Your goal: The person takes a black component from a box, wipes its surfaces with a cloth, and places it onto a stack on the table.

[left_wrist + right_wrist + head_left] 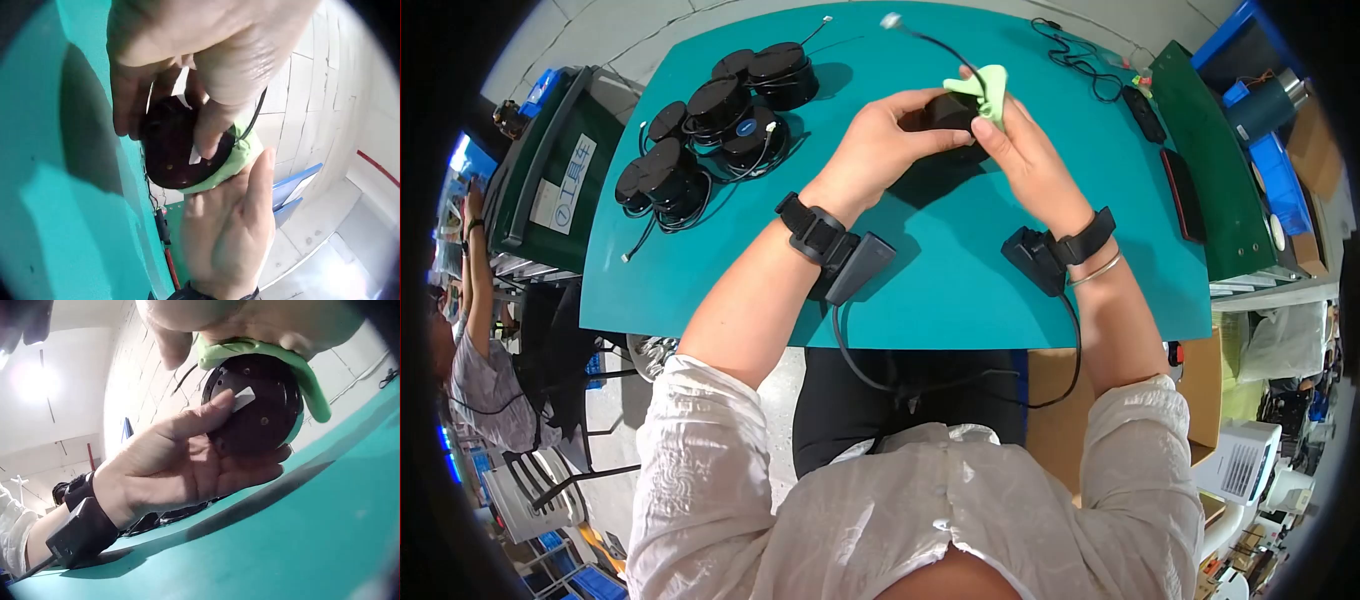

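Observation:
Above the table, my left hand [880, 140] grips a black round device [265, 428] by its side. The left thumb presses beside a small white label [245, 399] on its flat face, which has small brass-coloured holes. My right hand [1037, 168] holds a light green cloth [994, 92] against the device's rim, with the thumb on the cloth and the other fingers behind it. From the device a black cable [945, 48] rises, ending in a white connector [891, 20]. Part of the device is hidden by the fingers and cloth.
Several similar black round devices [718, 103] with cables stand at the left of the teal table [940, 285]. A black power strip [1143, 114] and a dark red-edged object [1183, 195] lie at the right edge. Beyond the left edge, another person's arm [476, 270] shows.

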Available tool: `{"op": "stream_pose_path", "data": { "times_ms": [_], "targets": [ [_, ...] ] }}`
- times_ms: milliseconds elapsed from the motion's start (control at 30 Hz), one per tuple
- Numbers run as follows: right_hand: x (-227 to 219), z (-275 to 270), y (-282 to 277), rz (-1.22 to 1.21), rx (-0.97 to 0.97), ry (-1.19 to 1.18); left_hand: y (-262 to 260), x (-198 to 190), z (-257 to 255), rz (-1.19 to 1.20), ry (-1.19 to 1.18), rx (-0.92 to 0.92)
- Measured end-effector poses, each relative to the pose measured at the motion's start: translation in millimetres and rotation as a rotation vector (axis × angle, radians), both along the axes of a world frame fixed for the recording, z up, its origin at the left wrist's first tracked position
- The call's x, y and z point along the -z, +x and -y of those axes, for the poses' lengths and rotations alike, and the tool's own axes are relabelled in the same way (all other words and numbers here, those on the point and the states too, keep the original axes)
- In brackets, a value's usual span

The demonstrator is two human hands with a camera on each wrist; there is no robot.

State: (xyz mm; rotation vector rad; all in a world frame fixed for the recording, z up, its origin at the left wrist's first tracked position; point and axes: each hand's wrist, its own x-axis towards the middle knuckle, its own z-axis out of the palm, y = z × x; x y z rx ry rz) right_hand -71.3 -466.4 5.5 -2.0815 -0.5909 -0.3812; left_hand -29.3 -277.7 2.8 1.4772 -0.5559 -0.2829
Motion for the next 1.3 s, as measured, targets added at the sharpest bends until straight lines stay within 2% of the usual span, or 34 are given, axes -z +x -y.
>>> {"op": "stream_pose_path", "data": {
  "times_ms": [33, 200, 233, 267, 300, 400, 500, 600, 700, 833, 867, 967, 1100, 1233, 1300],
  "targets": [
    [-2, 3, -1, -0.198, -0.008, 0.081, 0, -1, -1, -0.004, -0.070, 0.079],
    [10, 4, 6, -0.265, 0.029, 0.102, 6, 3, -1, -0.079, -0.059, -0.046],
    [15, 1, 8, -0.255, 0.050, 0.251, 8, 2, -1, -0.104, -0.044, -0.108],
    [18, -1, 9, -0.246, 0.068, 0.400, 10, 6, 0, -0.119, -0.153, -0.040],
    [17, -2, 9, -0.246, 0.067, 0.401, 9, 6, 0, -0.118, -0.153, -0.042],
    [5, -8, 3, -0.332, 0.007, 0.744, 5, 7, 3, -0.160, -0.144, 0.024],
    [4, -6, 5, -0.349, 0.033, 0.825, 7, 6, 2, -0.089, -0.087, -0.017],
    [5, 19, 12, -0.403, 0.081, 0.872, 8, 7, -1, -0.038, -0.063, -0.009],
    [-1, 25, 12, -0.523, 0.092, 1.006, 5, 4, -1, -0.098, -0.056, -0.010],
    [6, 12, 13, -0.561, -0.033, 0.962, 7, 7, 0, -0.060, -0.035, -0.061],
    [5, 5, 10, -0.571, 0.038, 0.979, 7, 7, -1, -0.059, -0.044, -0.058],
    [5, 10, 9, -0.600, 0.017, 0.934, 6, 5, -1, -0.057, -0.046, -0.055],
    [3, 38, 17, -0.585, -0.046, 1.067, 5, 3, 1, -0.028, -0.045, -0.044],
    [1, 68, 27, -0.538, 0.057, 1.174, 10, 1, -5, -0.037, -0.064, -0.024],
    [7, 71, 31, -0.518, 0.084, 1.219, 10, 0, -4, -0.160, -0.134, -0.066]
  ]
}}
